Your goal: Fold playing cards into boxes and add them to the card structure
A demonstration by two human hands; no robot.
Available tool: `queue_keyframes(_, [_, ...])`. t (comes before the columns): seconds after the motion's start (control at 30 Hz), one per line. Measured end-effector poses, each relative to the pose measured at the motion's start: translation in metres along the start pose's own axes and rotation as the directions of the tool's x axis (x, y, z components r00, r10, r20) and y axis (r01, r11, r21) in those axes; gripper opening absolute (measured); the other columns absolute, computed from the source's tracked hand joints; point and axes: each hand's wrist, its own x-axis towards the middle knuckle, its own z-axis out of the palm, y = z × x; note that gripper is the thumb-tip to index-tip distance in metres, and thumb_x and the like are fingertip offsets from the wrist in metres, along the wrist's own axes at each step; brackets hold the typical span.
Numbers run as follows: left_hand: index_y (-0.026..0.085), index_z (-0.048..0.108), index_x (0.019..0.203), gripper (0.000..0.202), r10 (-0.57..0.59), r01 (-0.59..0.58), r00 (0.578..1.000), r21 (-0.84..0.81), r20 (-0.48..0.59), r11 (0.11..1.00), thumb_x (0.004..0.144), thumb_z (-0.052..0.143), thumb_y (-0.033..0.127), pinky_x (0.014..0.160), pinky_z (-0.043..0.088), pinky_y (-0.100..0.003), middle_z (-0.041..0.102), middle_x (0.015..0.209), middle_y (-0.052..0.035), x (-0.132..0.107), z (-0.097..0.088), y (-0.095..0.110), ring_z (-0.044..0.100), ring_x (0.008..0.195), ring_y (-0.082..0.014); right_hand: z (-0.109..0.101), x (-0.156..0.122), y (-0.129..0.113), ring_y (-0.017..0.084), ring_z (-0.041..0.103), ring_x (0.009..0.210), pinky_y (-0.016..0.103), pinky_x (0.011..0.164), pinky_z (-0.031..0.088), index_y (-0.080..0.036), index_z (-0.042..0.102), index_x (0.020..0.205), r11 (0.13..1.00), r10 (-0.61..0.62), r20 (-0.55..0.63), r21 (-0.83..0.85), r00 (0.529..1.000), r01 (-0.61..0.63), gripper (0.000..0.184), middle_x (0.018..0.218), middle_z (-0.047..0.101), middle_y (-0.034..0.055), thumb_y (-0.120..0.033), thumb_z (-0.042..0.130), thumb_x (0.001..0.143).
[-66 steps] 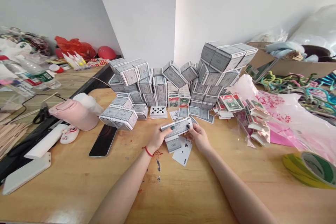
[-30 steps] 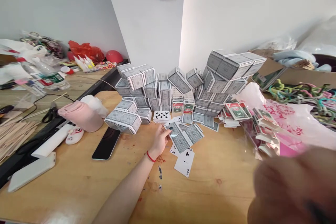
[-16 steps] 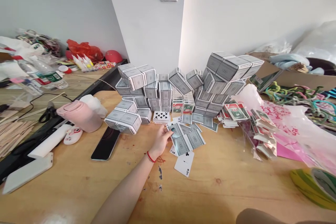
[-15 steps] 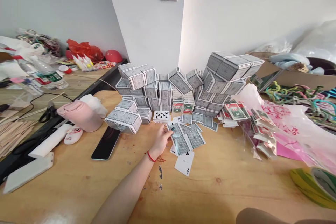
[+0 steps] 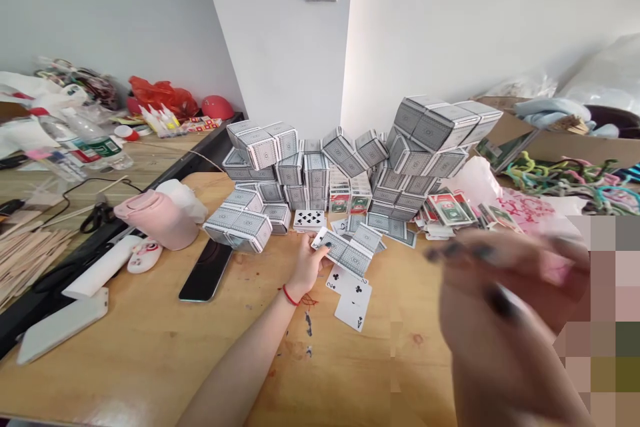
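My left hand (image 5: 307, 261), with a red cord round its wrist, is closed on playing cards (image 5: 350, 250) that show grey patterned backs, thumb on top. Beneath them, the two of clubs (image 5: 336, 280) and the ace of clubs (image 5: 356, 307) lie face up on the table. My right hand (image 5: 505, 293) is raised close to the camera at the right, blurred, its thumb apart from the bent fingers and nothing visible between them. Behind, blocks made of cards are stacked in a left pile (image 5: 267, 150) and a right pile (image 5: 433, 133). A face-up card stack (image 5: 309, 220) lies between.
Left of my forearm lie a black phone (image 5: 206, 270), a pink bottle (image 5: 160, 220) and a white roll (image 5: 103, 267). Card boxes (image 5: 450, 208) sit right of the piles. Colourful pipe cleaners (image 5: 565, 180) and a cardboard box (image 5: 585, 150) are farther right on the wooden table (image 5: 200, 347).
My right hand has come into view at the right. The cards in my left hand have turned and now lie more level, uncovering more of the two of clubs.
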Motion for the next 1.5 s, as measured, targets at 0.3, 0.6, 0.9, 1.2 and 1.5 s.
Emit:
queue_keyframes(0.3, [0.021, 0.045, 0.092, 0.031, -0.059, 0.07, 0.993, -0.102, 0.1, 0.992, 0.066, 0.063, 0.019, 0.076, 0.05, -0.031, 0.059, 0.094, -0.0008, -0.003, 0.005, 0.002, 0.06, 0.083, -0.0141, 0.03, -0.038, 0.138, 0.022, 0.059, 0.083, 0.033, 0.063, 0.053, -0.02, 0.054, 0.096, 0.568, 0.756, 0.307, 0.132, 0.578, -0.812, 0.041, 0.098, 0.06, 0.0077, -0.041, 0.068, 0.062])
queue_keyframes(0.6, [0.015, 0.055, 0.098, 0.029, -0.263, 0.321, 0.917, -0.164, 0.3, 0.933, 0.076, 0.055, 0.036, 0.084, 0.047, -0.038, 0.063, 0.099, -0.0092, -0.005, 0.004, 0.006, 0.059, 0.095, -0.0214, 0.021, -0.044, 0.154, 0.017, 0.06, 0.063, 0.023, 0.043, 0.047, -0.018, 0.056, 0.089, 0.506, 0.751, 0.353, 0.237, 0.558, -0.83, 0.041, 0.084, 0.065, 0.0037, -0.029, 0.075, 0.054])
queue_keyframes(0.9, [0.016, 0.059, 0.097, 0.029, -0.297, 0.338, 0.869, -0.035, 0.397, 0.941, 0.071, 0.064, 0.029, 0.083, 0.047, -0.033, 0.064, 0.097, -0.0079, -0.006, 0.002, 0.003, 0.059, 0.094, -0.0199, 0.021, -0.046, 0.158, 0.018, 0.061, 0.07, 0.027, 0.055, 0.049, -0.017, 0.055, 0.09, 0.581, 0.739, 0.269, 0.212, 0.618, -0.786, 0.048, 0.087, 0.066, 0.0047, -0.027, 0.078, 0.049])
queue_keyframes(1.2, [0.011, 0.065, 0.082, 0.026, -0.258, 0.262, 0.916, 0.03, 0.305, 0.965, 0.064, 0.069, 0.03, 0.07, 0.046, -0.026, 0.066, 0.077, -0.0062, -0.006, 0.009, -0.002, 0.061, 0.076, -0.016, 0.023, -0.051, 0.159, 0.021, 0.062, 0.075, 0.03, 0.06, 0.05, -0.017, 0.054, 0.094, 0.672, 0.706, 0.186, 0.127, 0.683, -0.729, 0.054, 0.091, 0.066, 0.0067, -0.032, 0.077, 0.048])
queue_keyframes(1.5, [0.011, 0.065, 0.066, 0.022, -0.195, 0.175, 0.972, 0.15, 0.131, 0.973, 0.058, 0.07, 0.03, 0.06, 0.041, -0.025, 0.063, 0.063, -0.0031, -0.005, 0.012, 0.0, 0.055, 0.058, -0.0124, 0.026, -0.051, 0.159, 0.023, 0.063, 0.076, 0.034, 0.065, 0.051, -0.017, 0.057, 0.092, 0.664, 0.71, 0.208, 0.122, 0.673, -0.738, 0.049, 0.088, 0.068, 0.0071, -0.034, 0.076, 0.05])
